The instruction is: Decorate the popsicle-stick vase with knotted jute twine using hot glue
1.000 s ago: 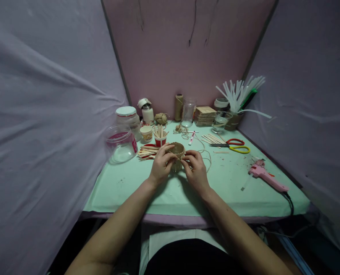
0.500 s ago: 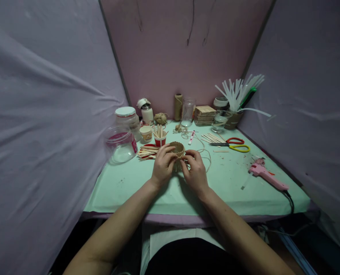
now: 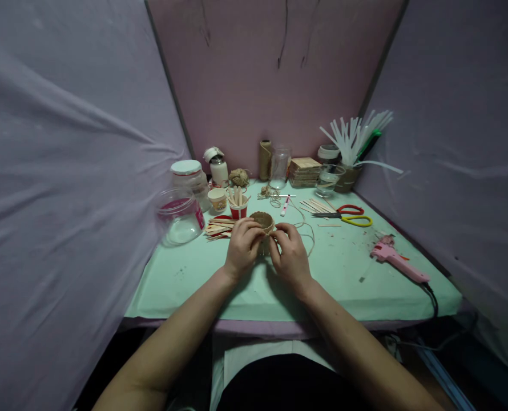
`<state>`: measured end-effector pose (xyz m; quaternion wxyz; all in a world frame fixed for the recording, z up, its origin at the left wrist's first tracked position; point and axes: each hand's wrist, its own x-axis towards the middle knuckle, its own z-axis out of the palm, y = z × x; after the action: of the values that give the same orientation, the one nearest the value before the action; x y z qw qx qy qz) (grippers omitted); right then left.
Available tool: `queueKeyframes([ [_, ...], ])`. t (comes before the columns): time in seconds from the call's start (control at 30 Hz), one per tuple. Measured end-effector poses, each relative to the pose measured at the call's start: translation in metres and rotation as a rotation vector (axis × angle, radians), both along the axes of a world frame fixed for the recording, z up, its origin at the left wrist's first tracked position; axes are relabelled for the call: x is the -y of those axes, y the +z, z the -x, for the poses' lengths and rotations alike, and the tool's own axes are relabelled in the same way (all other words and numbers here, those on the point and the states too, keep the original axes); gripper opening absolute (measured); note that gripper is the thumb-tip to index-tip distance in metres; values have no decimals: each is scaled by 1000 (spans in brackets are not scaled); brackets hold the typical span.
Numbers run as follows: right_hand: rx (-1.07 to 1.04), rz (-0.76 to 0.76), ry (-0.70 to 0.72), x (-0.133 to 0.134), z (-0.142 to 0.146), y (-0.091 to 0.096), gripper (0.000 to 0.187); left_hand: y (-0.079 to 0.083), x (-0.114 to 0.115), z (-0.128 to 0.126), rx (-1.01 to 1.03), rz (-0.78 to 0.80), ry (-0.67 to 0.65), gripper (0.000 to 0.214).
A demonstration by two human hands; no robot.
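Note:
A small cup wrapped in jute twine [image 3: 262, 221] stands on the green table cover [image 3: 343, 274] between my two hands. My left hand [image 3: 242, 249] curls round its left side, fingers on the rim. My right hand [image 3: 290, 254] presses against its right side with thumb and fingers pinched at the twine wrap. A loose strand of twine [image 3: 307, 231] trails from the cup toward the back of the table. The lower part of the cup is hidden behind my fingers.
A pink glue gun [image 3: 397, 264] with its cord lies at the right. Red and yellow scissors [image 3: 350, 217], popsicle sticks [image 3: 220, 226], a red cup of sticks [image 3: 238, 206], a tipped clear jar [image 3: 180, 216], jars, a twine ball and white glue sticks [image 3: 357, 137] crowd the back. Cloth walls enclose the table.
My fingers have shifted slightly on the cup, the left fingers closing more over its rim. The view has drifted a little; the cup stays in place.

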<state>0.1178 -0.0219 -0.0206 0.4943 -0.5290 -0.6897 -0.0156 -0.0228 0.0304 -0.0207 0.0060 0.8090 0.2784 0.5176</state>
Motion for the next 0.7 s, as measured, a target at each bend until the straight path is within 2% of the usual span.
queueKeyframes([
  [0.27,-45,21,9,-2,-1,2,17,3,-2,-2,11,25,-2,2],
  [0.7,-28,20,-11,-7,-3,7,15,7,-4,-2,-31,15,-4,5],
])
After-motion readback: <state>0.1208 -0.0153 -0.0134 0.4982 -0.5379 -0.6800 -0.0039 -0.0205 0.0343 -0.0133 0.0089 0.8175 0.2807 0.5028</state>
